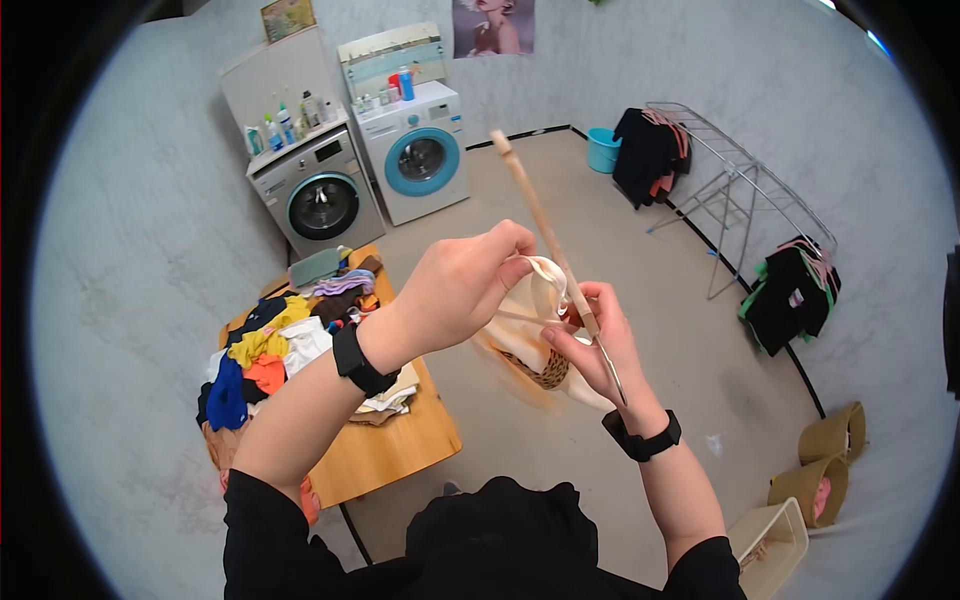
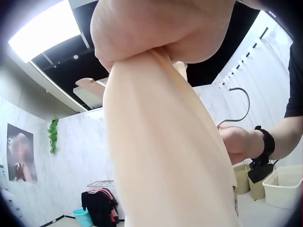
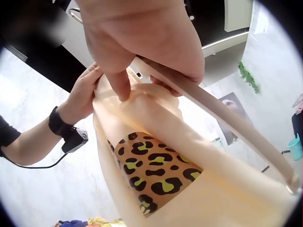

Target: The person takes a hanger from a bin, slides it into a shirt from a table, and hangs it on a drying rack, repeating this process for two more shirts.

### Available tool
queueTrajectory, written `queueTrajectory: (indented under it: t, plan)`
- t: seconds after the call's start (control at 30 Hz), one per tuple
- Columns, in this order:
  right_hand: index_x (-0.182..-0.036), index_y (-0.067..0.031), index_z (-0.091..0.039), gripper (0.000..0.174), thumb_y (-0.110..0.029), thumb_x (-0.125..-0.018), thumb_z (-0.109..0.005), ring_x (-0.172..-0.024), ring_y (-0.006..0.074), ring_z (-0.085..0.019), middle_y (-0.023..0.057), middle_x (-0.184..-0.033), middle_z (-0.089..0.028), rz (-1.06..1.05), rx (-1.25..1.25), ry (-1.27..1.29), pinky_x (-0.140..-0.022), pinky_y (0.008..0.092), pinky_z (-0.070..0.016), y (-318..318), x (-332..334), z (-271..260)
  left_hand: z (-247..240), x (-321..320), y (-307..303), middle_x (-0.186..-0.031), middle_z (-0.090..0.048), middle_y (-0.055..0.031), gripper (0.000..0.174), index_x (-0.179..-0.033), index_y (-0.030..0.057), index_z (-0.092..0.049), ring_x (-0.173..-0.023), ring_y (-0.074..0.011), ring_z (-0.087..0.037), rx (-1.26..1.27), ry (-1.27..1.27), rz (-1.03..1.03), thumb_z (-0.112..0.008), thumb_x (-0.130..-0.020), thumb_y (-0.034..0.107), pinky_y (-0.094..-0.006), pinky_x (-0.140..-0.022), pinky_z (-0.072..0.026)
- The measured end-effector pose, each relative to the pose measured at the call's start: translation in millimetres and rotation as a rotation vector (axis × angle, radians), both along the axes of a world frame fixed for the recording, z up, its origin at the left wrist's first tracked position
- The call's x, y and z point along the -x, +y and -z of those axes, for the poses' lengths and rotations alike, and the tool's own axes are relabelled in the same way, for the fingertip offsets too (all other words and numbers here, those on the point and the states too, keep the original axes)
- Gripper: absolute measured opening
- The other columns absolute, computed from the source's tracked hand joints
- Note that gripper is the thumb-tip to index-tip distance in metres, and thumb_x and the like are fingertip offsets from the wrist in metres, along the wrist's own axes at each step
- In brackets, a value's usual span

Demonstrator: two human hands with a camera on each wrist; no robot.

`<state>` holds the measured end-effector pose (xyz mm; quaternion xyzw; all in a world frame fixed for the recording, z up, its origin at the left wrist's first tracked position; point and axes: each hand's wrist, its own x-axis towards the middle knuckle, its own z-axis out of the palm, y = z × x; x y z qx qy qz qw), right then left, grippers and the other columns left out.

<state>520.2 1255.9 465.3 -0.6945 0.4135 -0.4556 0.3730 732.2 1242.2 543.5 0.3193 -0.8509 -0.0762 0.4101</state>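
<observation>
My left hand [image 1: 465, 285] pinches the neck edge of a cream top [image 2: 161, 146], which hangs below the fingers. A leopard-print panel [image 3: 156, 168] shows on its front in the right wrist view. In my right hand [image 1: 612, 350] I grip a light wooden hanger [image 1: 538, 210] near its middle, thumb over the fabric. One arm of the hanger points up and away, outside the top in the head view. Its metal hook [image 2: 247, 105] sticks out past the right hand. The hanger's other arm is mostly hidden by the hand and cloth.
A wooden table [image 1: 400, 450] on the left bears a heap of mixed clothes [image 1: 265, 340]. Two washing machines [image 1: 420, 160] stand at the back. On the right, a drying rack [image 1: 740, 170] holds dark garments, with a blue bucket [image 1: 603, 150] and several baskets [image 1: 822, 490] near the wall.
</observation>
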Motion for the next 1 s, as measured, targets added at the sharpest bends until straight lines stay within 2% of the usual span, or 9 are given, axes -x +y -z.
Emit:
queueTrajectory:
  t: [0.13, 0.23, 0.37, 0.43, 0.47, 0.53, 0.7, 0.83, 1.0]
  plan:
    - [-0.110, -0.0023, -0.050, 0.037, -0.005, -0.079, -0.070, -0.083, 0.0138, -0.061, 0.0075, -0.090, -0.063, 0.114, -0.052, -0.059, -0.078, 0.0288, -0.0501, 1, 18, 18, 18, -2, -8, -0.080, -0.062, -0.0130, 0.018, -0.099, 0.0057, -0.052, -0.073, -0.0324, -0.063, -0.084, -0.025, 0.043, -0.063, -0.090, 0.016, -0.0399, -0.061, -0.0485]
    - [-0.111, -0.0026, -0.051, 0.036, -0.004, -0.080, -0.070, -0.082, 0.0124, -0.058, 0.0057, -0.090, -0.061, 0.162, -0.060, -0.034, -0.078, 0.0271, -0.0490, 10, 23, 22, 30, -14, -20, -0.084, -0.064, -0.0129, 0.018, -0.091, 0.0045, -0.056, -0.081, -0.0344, -0.062, -0.170, -0.334, -0.056, -0.064, -0.086, 0.020, -0.0421, -0.069, -0.0499]
    - [-0.107, -0.0017, -0.053, 0.029, -0.007, -0.083, -0.069, -0.080, 0.0103, -0.057, 0.0036, -0.087, -0.061, 0.140, -0.085, 0.139, -0.076, 0.0259, -0.0477, 27, 21, 30, 52, -28, -37, -0.081, -0.063, -0.0130, 0.015, -0.085, 0.0022, -0.060, -0.075, -0.0306, -0.062, -0.164, -0.278, -0.147, -0.062, -0.085, 0.017, -0.0374, -0.067, -0.0491]
    - [-0.106, -0.0011, -0.057, 0.024, -0.010, -0.087, -0.068, -0.080, 0.0101, -0.056, 0.0033, -0.086, -0.063, 0.114, -0.188, 0.135, -0.074, 0.0252, -0.0464, 30, 19, 32, 51, -24, -31, -0.076, -0.062, -0.0132, 0.016, -0.086, -0.0006, -0.063, -0.070, -0.0240, -0.060, -0.562, -0.029, -0.002, -0.059, -0.083, 0.015, -0.0339, -0.065, -0.0470]
    - [-0.106, -0.0011, -0.057, 0.024, -0.010, -0.087, -0.068, -0.080, 0.0101, -0.056, 0.0033, -0.086, -0.063, 0.114, -0.192, 0.138, -0.074, 0.0252, -0.0464, 30, 18, 34, 54, -23, -29, -0.076, -0.062, -0.0132, 0.016, -0.086, -0.0006, -0.063, -0.070, -0.0240, -0.060, -0.566, -0.026, -0.001, -0.059, -0.083, 0.015, -0.0339, -0.065, -0.0470]
    - [-0.109, -0.0012, -0.059, 0.025, -0.011, -0.088, -0.068, -0.077, 0.0121, -0.059, 0.0036, -0.084, -0.064, 0.225, -0.110, 0.004, -0.071, 0.0269, -0.0485, 24, 18, 44, 59, -25, -25, -0.073, -0.061, -0.0135, 0.020, -0.088, -0.0025, -0.065, -0.067, -0.0199, -0.057, -0.827, 0.131, 0.043, -0.058, -0.081, 0.015, -0.0327, -0.064, -0.0456]
    - [-0.116, 0.0003, -0.059, 0.030, -0.019, -0.093, -0.066, -0.080, 0.0133, -0.061, 0.0044, -0.085, -0.064, 0.150, 0.060, -0.530, -0.076, 0.0298, -0.0505, 20, 2, 26, 63, -40, -26, -0.074, -0.064, -0.0170, 0.028, -0.085, -0.0038, -0.065, -0.069, -0.0262, -0.062, -0.799, -0.064, -0.013, -0.060, -0.078, 0.023, -0.0360, -0.064, -0.0479]
    - [-0.117, 0.0021, -0.059, 0.032, -0.018, -0.093, -0.066, -0.083, 0.0180, -0.064, 0.0085, -0.083, -0.067, 0.016, 0.110, -0.692, -0.081, 0.0343, -0.0531, 22, -10, 24, 70, -49, -27, -0.077, -0.067, -0.0197, 0.034, -0.088, -0.0031, -0.067, -0.074, -0.0320, -0.066, -0.756, -0.218, -0.040, -0.062, -0.077, 0.029, -0.0390, -0.067, -0.0508]
    - [-0.115, 0.0041, -0.061, 0.031, -0.014, -0.091, -0.067, -0.082, 0.0188, -0.064, 0.0093, -0.083, -0.067, -0.055, 0.018, -0.785, -0.080, 0.0352, -0.0542, 25, -26, 31, 82, -65, -24, -0.082, -0.067, -0.0205, 0.036, -0.094, -0.0031, -0.067, -0.080, -0.0323, -0.067, -0.800, -0.173, -0.086, -0.061, -0.080, 0.030, -0.0384, -0.073, -0.0512]
